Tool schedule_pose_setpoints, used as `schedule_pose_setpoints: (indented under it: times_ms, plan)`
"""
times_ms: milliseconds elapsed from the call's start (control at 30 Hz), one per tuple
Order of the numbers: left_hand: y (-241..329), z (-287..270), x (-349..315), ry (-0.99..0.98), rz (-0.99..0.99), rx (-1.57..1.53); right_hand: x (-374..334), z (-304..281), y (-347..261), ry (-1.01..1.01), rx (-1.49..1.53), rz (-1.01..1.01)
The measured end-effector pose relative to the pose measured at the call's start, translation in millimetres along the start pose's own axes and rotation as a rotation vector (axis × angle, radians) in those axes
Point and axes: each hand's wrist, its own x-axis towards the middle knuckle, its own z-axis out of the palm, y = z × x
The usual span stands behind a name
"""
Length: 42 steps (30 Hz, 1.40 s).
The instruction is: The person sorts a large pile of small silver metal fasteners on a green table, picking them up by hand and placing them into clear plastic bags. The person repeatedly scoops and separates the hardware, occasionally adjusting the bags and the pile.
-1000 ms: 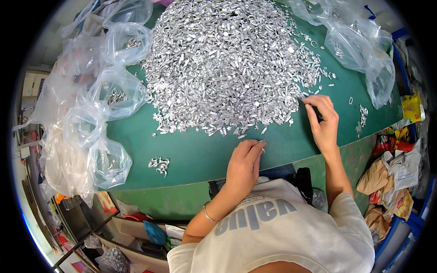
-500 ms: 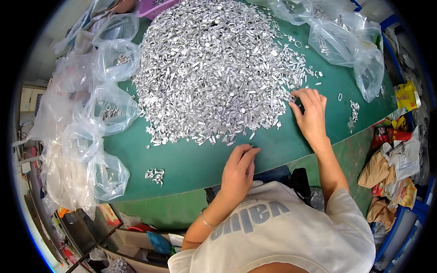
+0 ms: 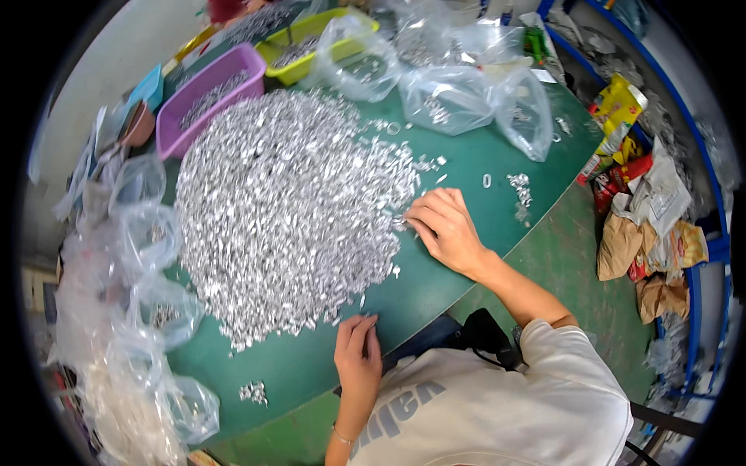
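A broad heap of small silver metal pieces [image 3: 287, 210], like charms or jewellery parts, covers much of the green table [image 3: 435, 299]. At the heap's right edge is my right hand [image 3: 447, 233], fingers bent and drawn together with the thumb. Silver bits lie right at its fingertips, and what it pinches is too small to make out. My left hand [image 3: 357, 357] rests by the heap's near edge, thumb and fingers closed together; anything between them is hidden. Left of it lies a small separate cluster of silver pieces [image 3: 253, 392].
Clear plastic bags, some holding metal pieces, line the left side [image 3: 159, 311] and the far right [image 3: 447, 101]. A purple basket [image 3: 167, 128] and a yellow-green basket [image 3: 291, 74] stand behind the heap. Another small cluster [image 3: 521, 189] and a metal ring [image 3: 487, 181] lie at right.
The view has turned and shifted, bringing the baskets into sight. My right hand's thumb and fingers have come together at the heap's edge. My left hand stays closed by the near edge.
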Motion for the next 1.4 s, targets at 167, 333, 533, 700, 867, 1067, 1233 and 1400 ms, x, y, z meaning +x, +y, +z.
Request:
schedule_pose_setpoints:
  times_ms: [167,333,533,700,867,1067,1233,1400]
  plan:
    - [-1,3,1,0.029,0.037,0.041,-7,-61,25,0.454,0.039,0.305]
    - [5,7,4,0.019,0.057,0.066,-46,-111,111,0.912,0.297,0.683]
    - [7,9,5,0.015,0.056,0.068,-79,-136,191,0.851,0.095,0.753]
    - [5,11,3,0.039,0.055,0.097,-62,-126,181,0.891,0.102,0.704]
    - [6,15,2,0.041,0.064,0.070,-13,-108,106,0.537,-0.039,0.322]
    - [10,14,6,0.033,0.093,0.116,54,-80,119,0.334,-0.264,0.138]
    - [3,9,7,0.084,0.047,0.080,57,-63,75,0.167,-0.237,0.076]
    - [1,5,-2,0.054,-0.052,0.037,11,-26,-4,-0.390,0.195,-0.033]
